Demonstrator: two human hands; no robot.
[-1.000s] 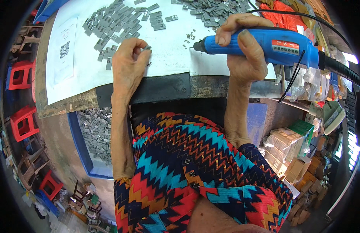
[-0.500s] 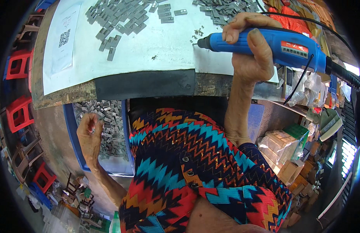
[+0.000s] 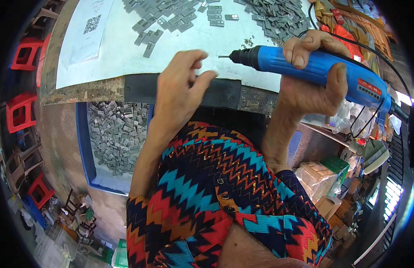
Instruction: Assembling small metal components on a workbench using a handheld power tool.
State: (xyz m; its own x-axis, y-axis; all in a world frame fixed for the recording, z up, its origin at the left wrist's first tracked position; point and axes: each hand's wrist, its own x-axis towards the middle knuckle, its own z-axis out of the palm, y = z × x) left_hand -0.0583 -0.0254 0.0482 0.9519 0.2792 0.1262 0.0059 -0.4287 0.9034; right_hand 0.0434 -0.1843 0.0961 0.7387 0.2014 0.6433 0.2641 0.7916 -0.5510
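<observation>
**Driver up, left hand coming in over the table edge**

My right hand [image 3: 307, 85] is wrapped tight around the blue driver [image 3: 314, 71], thumb over the top and fingers under the barrel, holding it level above the near edge of the table [image 3: 82, 91]. Its bit [image 3: 224, 56] points left, toward my left hand [image 3: 180, 89]. That hand is raised over the black strip [image 3: 140, 88] at the table's front, fingers loosely curled and spread a little; I cannot tell whether anything small sits between the fingertips, so I won't claim a part is in it.

As for progress, I judge it well short of finished. Two large heaps of small grey parts [image 3: 171, 15] lie on the white sheet [image 3: 113, 53], one in the middle and another pile [image 3: 278, 18] toward the right, with a few strays [image 3: 149, 42] pulled out closer to me. No part lies under the bit now. Below the table on my left, a blue bin [image 3: 84, 152] holds many more grey parts; whether those are done or waiting I cannot say.

Around me: a paper with a square code [image 3: 88, 29] on the left of the sheet, red stools [image 3: 21, 111] on the floor, boxes [image 3: 318, 174] at my right. The driver's black cord [image 3: 363, 49] loops near the right pile and could drag across it.
</observation>
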